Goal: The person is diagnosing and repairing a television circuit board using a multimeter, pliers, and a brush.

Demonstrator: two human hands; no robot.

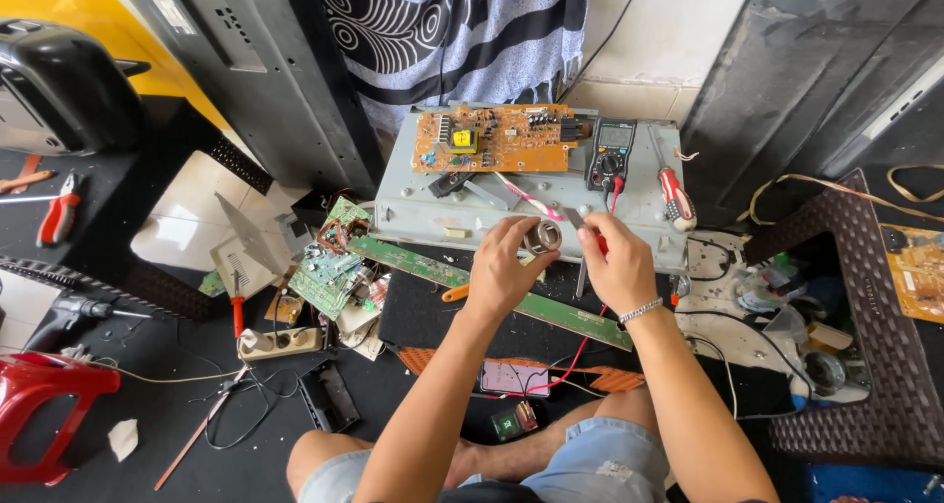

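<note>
Above orange board's yellow label, hands grip tape roll.

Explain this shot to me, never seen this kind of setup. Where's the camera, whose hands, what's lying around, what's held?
There is no machine here: one camera worn on a person's head looks down at their own two bare hands while they sit on the floor. The left hand holds a small roll of tape. The right hand, with a bracelet on the wrist, pinches the tape's free end; red wires run under that hand. Ahead lies a grey metal chassis carrying an orange circuit board, a multimeter and a red-handled screwdriver. A long green board strip lies below the hands, red pliers far left, and a power strip among loose boards.
</note>
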